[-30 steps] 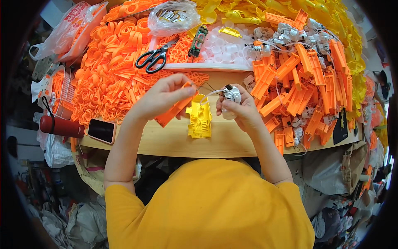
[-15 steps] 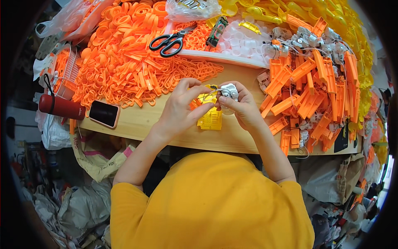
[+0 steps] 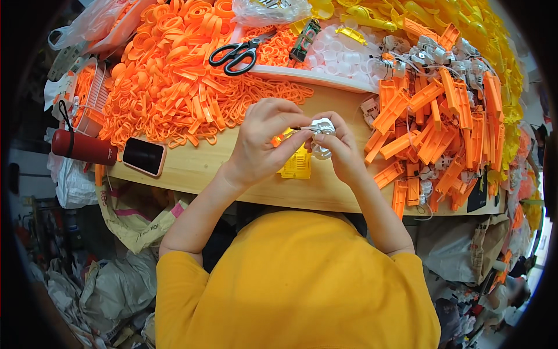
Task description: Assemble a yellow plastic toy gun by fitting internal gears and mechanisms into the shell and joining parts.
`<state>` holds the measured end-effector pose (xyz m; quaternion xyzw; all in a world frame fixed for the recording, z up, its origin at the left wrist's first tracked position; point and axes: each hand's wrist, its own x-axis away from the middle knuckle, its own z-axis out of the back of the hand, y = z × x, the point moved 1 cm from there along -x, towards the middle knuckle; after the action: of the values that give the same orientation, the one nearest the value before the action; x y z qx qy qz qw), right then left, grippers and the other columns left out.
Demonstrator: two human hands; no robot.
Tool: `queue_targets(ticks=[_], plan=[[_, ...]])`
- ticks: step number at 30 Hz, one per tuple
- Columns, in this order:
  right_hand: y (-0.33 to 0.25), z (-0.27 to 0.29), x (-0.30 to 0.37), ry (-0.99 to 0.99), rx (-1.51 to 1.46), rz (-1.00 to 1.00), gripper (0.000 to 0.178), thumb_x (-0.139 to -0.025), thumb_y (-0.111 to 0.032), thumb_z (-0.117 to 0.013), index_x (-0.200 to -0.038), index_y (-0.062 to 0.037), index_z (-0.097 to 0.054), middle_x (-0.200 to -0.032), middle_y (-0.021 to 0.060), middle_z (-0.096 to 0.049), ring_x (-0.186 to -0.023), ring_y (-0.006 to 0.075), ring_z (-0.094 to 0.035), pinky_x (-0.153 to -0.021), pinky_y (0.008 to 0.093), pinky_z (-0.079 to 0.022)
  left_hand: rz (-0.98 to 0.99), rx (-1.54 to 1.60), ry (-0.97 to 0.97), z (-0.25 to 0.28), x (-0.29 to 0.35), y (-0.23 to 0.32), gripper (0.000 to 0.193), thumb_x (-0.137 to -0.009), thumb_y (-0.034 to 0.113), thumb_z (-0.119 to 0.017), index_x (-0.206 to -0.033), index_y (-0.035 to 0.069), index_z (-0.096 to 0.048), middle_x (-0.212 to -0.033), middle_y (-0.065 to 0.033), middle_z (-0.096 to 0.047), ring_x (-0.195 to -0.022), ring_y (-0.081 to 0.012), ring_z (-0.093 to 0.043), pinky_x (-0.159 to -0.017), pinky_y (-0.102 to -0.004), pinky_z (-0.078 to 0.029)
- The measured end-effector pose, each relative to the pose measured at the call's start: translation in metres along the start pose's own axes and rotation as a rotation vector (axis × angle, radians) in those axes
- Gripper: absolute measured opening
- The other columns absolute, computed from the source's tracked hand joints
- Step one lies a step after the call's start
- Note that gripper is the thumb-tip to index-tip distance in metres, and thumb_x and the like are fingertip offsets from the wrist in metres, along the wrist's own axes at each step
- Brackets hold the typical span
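Observation:
My right hand (image 3: 343, 152) holds a small white and silver wired unit (image 3: 323, 127) between thumb and fingers. Thin wires (image 3: 302, 128) run from its left side, and my left hand (image 3: 261, 138) pinches them with thumb and forefinger. Both hands are raised over the middle of the table. Beneath them lies a yellow plastic part with slots (image 3: 297, 165), its upper portion partly hidden by my left hand. A bit of orange shows beside my left fingers; what it belongs to is hidden.
Orange loose parts (image 3: 168, 75) heap at the left, under black-handled scissors (image 3: 235, 57). A white tray (image 3: 314, 78) holds whitish rings. Wired orange pieces (image 3: 430, 116) pile up at the right, yellow parts (image 3: 442, 20) behind. A phone (image 3: 144, 156) and red flask (image 3: 84, 148) are at the left edge.
My left hand's fingers have come together on the wires and closer to the white unit. My right hand still holds the unit in nearly the same place.

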<state>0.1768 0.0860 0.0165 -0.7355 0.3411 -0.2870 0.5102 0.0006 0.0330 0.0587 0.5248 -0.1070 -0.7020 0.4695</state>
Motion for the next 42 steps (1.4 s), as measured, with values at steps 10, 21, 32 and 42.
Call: queue_targets(ticks=[10, 21, 32, 42], plan=[[0.004, 0.001, -0.001, -0.004, 0.053, 0.04, 0.024, -0.087, -0.013, -0.058, -0.109, -0.0043, -0.051, -0.092, 0.0055, -0.061, -0.079, 0.0126, -0.06, -0.073, 0.0279, -0.049, 0.07, -0.162, -0.141, -0.009, 0.007, -0.013, 0.007, -0.076, 0.007, -0.068, -0.083, 0.005, -0.067, -0.095, -0.0067, -0.062, -0.094, -0.022, -0.057, -0.087, -0.0349, -0.041], [-0.001, -0.009, -0.003, -0.038, 0.725, 0.5, 0.029, -0.077, -0.012, -0.072, -0.096, -0.0005, -0.054, -0.083, 0.0062, -0.061, -0.073, 0.0117, -0.058, -0.063, 0.0252, -0.046, 0.355, 0.279, -0.531, 0.015, -0.009, -0.01, 0.012, -0.074, 0.009, -0.067, -0.074, 0.003, -0.056, -0.107, -0.0101, -0.053, -0.103, -0.0203, -0.052, -0.092, -0.0326, -0.04], [-0.009, -0.012, -0.01, 0.002, 0.818, 0.578, 0.031, -0.075, -0.013, -0.072, -0.096, -0.0009, -0.053, -0.08, 0.0074, -0.06, -0.07, 0.0129, -0.06, -0.06, 0.0248, -0.048, 0.212, 0.308, -0.359, 0.02, -0.007, -0.01, 0.012, -0.076, 0.008, -0.072, -0.078, 0.004, -0.061, -0.083, -0.0038, -0.061, -0.085, -0.0167, -0.058, -0.076, -0.0292, -0.046], [-0.007, -0.011, -0.011, -0.005, 0.857, 0.621, 0.028, -0.073, -0.01, -0.07, -0.094, -0.0004, -0.054, -0.078, 0.0071, -0.059, -0.066, 0.0119, -0.058, -0.056, 0.0258, -0.046, 0.277, 0.206, -0.475, 0.033, -0.014, -0.002, 0.012, -0.075, 0.01, -0.074, -0.077, 0.004, -0.063, -0.075, -0.003, -0.06, -0.072, -0.0143, -0.055, -0.068, -0.0289, -0.041]])
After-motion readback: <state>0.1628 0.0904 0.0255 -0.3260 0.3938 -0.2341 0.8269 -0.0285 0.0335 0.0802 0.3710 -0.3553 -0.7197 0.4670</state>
